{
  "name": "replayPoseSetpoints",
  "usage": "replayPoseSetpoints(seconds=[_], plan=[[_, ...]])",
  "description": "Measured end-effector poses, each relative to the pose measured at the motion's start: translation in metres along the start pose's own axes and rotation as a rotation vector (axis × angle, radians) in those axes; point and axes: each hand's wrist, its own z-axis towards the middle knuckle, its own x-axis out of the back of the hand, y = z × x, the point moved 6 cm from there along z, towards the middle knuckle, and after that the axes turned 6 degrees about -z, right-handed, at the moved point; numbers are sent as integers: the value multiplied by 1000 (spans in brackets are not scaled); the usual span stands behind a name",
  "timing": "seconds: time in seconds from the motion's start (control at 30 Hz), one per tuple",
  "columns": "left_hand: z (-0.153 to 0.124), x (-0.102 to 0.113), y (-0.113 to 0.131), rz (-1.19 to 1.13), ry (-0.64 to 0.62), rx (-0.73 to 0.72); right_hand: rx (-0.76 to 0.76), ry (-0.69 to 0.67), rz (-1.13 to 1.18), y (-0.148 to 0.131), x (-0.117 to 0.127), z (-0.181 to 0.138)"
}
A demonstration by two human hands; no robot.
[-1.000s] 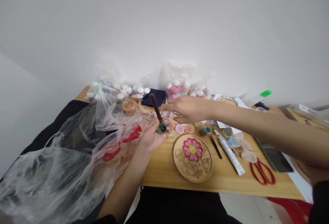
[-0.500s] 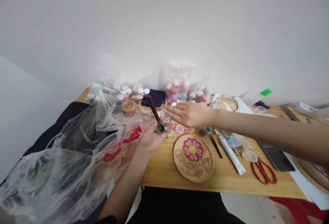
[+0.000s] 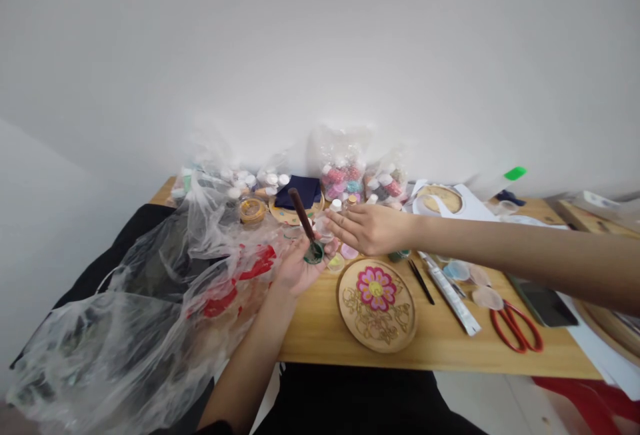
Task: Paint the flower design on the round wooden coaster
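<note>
In my left hand (image 3: pixel 295 272), palm up, is a small cup (image 3: pixel 313 252) with dark green stuff inside. A brown stick (image 3: pixel 301 214) leans up out of this cup. My right hand (image 3: pixel 373 227) reaches across from the right, back of the hand up. Its fingers close on a small clear plastic cup (image 3: pixel 323 227) just above and behind the green one; the thumb is hidden. Below my hands lies a round wooden plate (image 3: pixel 353 335) with a pink flower and gold outlines. A green-filled jar (image 3: pixel 399 255) stands partly hidden beneath my right wrist.
Crumpled clear plastic (image 3: pixel 145 295) spreads over the left side. Bags of small bottles (image 3: pixel 345 178) line the wall. A black pen-like tool (image 3: pixel 421 282), a white tube (image 3: pixel 453 298), red-handled scissors (image 3: pixel 517 328) and a phone (image 3: pixel 545 302) lie at right.
Both hands have shifted slightly right with the green cup and stick. My right hand sits a little lower, covering more of the green jar. The view has shifted slightly.
</note>
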Motion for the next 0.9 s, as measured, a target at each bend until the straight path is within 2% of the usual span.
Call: replayPoseSetpoints(seconds=[0.37,0.73,0.9], plan=[[2,1,-2,22,-11,0,16,-71,186,6,-1,-2],[1,2,-3,34,9,2,50,-190,192,8,-4,-2],[2,2,-4,48,4,5,4,-213,310,15,-8,-4]])
